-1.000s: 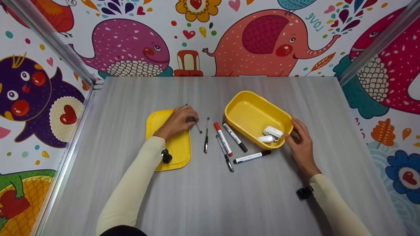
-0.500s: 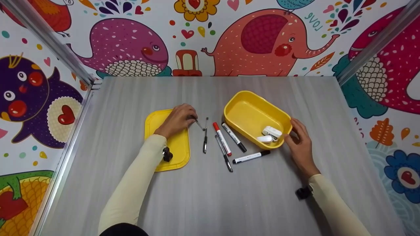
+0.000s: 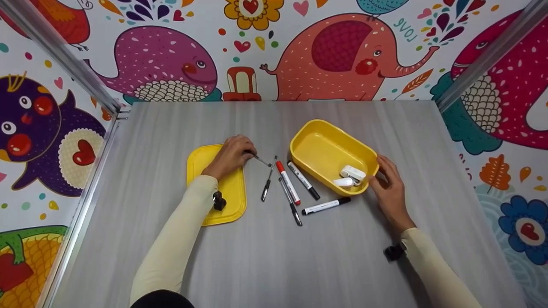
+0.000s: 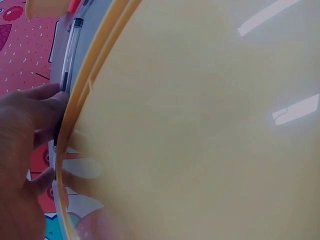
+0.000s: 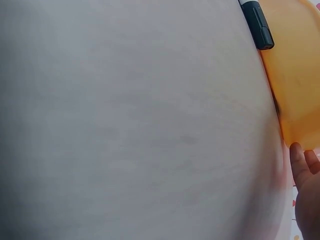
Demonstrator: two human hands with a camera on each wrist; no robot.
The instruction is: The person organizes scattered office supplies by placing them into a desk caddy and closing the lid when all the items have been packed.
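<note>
My left hand (image 3: 231, 157) reaches over the far right edge of a flat yellow lid (image 3: 224, 205). It pinches a clear-barrelled pen (image 3: 262, 161) that points right, its end at or close to a second pen (image 3: 266, 188). In the left wrist view the held pen (image 4: 72, 50) lies along the lid's rim, partly hidden by the fingers. My right hand (image 3: 391, 192) grips the near right corner of a yellow plastic box (image 3: 317, 145), thumb in front and fingers behind. Inside that corner lie a white stapler (image 3: 353, 173) and another small white item (image 3: 343, 182).
Between lid and box lie a red marker (image 3: 288, 182), a black-capped marker (image 3: 304, 180) and a third pen (image 3: 291, 203). Another black-capped marker (image 3: 325, 206) lies in front of the box. A patterned wall (image 3: 248, 47) stands behind the grey table (image 3: 274, 265).
My left hand's pen has swung rightward and up towards the second pen. That second pen has turned, its far end shifting right and its near end left. My right hand stays on the box.
</note>
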